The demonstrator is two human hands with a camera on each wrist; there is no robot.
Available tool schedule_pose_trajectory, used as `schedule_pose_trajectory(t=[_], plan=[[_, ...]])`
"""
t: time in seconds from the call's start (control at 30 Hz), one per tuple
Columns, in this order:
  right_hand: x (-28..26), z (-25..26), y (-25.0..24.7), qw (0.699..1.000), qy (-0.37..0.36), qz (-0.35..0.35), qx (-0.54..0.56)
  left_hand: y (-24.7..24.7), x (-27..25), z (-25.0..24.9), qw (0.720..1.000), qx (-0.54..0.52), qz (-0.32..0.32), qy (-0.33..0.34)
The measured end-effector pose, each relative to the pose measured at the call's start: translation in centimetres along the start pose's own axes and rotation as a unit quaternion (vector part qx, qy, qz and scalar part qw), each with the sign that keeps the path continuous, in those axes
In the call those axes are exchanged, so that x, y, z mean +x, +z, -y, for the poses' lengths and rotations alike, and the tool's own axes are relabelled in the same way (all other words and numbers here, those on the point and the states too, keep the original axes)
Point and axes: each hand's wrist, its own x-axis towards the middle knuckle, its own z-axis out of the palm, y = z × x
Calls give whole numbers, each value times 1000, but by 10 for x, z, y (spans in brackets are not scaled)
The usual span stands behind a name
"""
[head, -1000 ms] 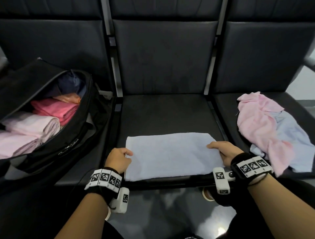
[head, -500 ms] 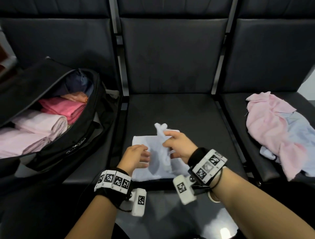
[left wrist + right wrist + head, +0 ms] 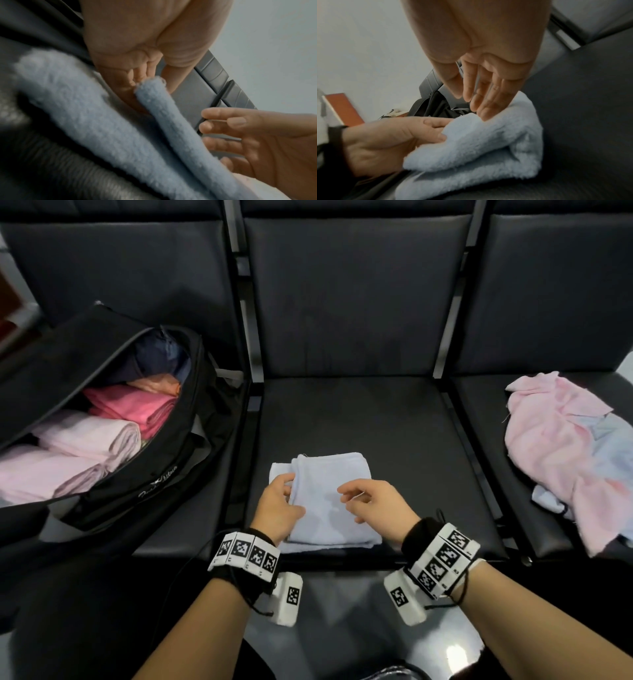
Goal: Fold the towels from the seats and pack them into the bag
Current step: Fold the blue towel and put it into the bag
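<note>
A light blue towel (image 3: pixel 332 474) lies folded over itself at the front of the middle seat (image 3: pixel 359 412). My left hand (image 3: pixel 278 501) is at the towel's left side and pinches the edge of the upper flap between fingers and thumb; the left wrist view shows that towel (image 3: pixel 85 108) edge lying across the fingers (image 3: pixel 137 75). My right hand (image 3: pixel 373 501) hovers just over the towel (image 3: pixel 488 148) with straight, loose fingers (image 3: pixel 488 97) and holds nothing. The open black bag (image 3: pixel 164 474) stands on the left seat.
Rolled pale pink towels (image 3: pixel 85 440), a deeper pink one (image 3: pixel 137 409) and dark cloth fill the bag. A loose pile of pink and pale blue towels (image 3: pixel 555 457) lies on the right seat. Metal armrest bars separate the seats.
The towel, spread wide a second ago, has been folded right over left into a narrower stack. My right hand has let go of it and drawn back; the left stays at the left edge.
</note>
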Motion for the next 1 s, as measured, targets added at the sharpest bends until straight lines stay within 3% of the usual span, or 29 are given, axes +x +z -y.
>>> schedule_pose_trajectory(t=[0.13, 0.27, 0.5, 0.63, 0.73, 0.8, 0.87, 0.93, 1.0], plan=[[-5, 1, 3, 996, -72, 2, -59, -15, -3, -5, 998, -7, -6, 55], [-7, -1, 13, 983, -126, 26, -128, -29, -4, 5, 999, 1, -26, 39], [-9, -20, 21, 943, -130, 112, -285, -30, -1, 29, 996, 71, -57, 23], [-13, -25, 24, 913, -156, 131, -353, -33, -1, 29, 980, 181, -82, 11], [-12, -27, 26, 881, -181, 127, -418, -31, -7, 24, 943, 310, -112, 52], [-10, -30, 30, 867, -192, 115, -445, -24, -12, 19, 929, 341, -87, 118], [-9, -32, 32, 866, -192, 101, -450, -15, -17, 15, 925, 349, -19, 150], [-6, -30, 31, 883, -173, 93, -426, -5, -22, 15, 906, 399, 47, 131], [-2, -24, 26, 917, -147, 89, -361, 2, -24, 18, 877, 463, 66, 114]])
